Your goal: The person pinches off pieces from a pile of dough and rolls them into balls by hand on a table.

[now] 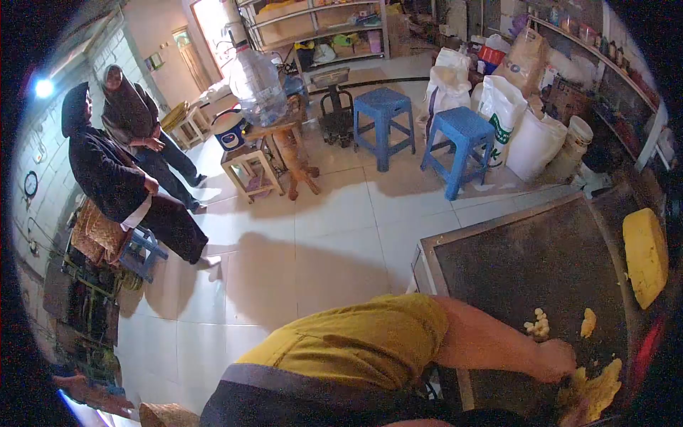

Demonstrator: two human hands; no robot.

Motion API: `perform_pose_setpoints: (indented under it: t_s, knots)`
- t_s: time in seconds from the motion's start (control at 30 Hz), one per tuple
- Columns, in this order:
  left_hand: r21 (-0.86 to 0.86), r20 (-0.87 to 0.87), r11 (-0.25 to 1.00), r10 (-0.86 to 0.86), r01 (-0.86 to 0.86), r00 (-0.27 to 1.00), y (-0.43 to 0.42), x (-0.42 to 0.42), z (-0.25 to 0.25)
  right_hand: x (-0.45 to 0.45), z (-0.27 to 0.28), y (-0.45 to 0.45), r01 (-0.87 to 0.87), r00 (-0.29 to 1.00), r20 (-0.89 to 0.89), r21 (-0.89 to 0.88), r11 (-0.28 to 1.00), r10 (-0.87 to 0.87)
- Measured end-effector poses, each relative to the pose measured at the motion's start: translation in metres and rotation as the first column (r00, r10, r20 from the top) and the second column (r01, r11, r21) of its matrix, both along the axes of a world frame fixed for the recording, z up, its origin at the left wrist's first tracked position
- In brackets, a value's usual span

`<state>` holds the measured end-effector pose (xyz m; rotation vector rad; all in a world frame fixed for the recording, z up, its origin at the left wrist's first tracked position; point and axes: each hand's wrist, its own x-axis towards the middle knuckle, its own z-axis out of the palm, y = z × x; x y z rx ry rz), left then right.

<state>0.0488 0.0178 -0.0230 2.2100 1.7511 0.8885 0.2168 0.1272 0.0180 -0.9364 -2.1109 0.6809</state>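
My left hand, below a yellow sleeve, is low over the dark tabletop at the right. Its fingers look curled in, and what they hold, if anything, is hidden. Close beside it spreads a flattened, ragged piece of yellow dough. Just above the hand sits a small cluster of pale dough bits. A smaller yellow scrap lies a little to the right. Farther off at the right edge rests a large yellow block of dough. My right hand is out of view.
Two blue stools stand beyond the table, near white sacks. A wooden stand holds a large clear bottle. At the left one person sits and another person is behind. Shelves line the back.
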Motion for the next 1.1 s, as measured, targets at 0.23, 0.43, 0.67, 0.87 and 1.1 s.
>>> perform_pose_setpoints:
  t_s: [0.23, 0.43, 0.67, 0.87, 1.1]
  knots:
    - [0.109, 0.010, 0.994, -0.006, 0.005, 1.000, 0.000, 0.003, -0.006, 0.001, -0.003, -0.009, -0.040, 0.999, -0.022, -0.019, 0.999, 0.039]
    - [0.141, -0.018, 0.990, 0.006, -0.003, 1.000, -0.009, 0.005, 0.003, 0.007, -0.010, -0.029, -0.081, 0.996, 0.034, -0.019, 0.997, 0.082]
    - [0.130, -0.001, 0.991, -0.023, 0.023, 1.000, -0.007, 0.001, 0.001, 0.001, 0.006, -0.008, -0.039, 0.997, -0.074, -0.070, 0.997, 0.034]
    - [0.119, -0.113, 0.992, -0.018, 0.032, 0.993, -0.003, 0.006, -0.011, 0.006, 0.002, -0.007, -0.053, 0.992, -0.119, -0.136, 0.989, 0.037]
    - [-0.297, -0.052, 0.940, -0.189, 0.166, 0.981, -0.030, -0.016, 0.044, 0.017, -0.004, -0.010, -0.105, 0.960, -0.282, -0.326, 0.940, 0.010]
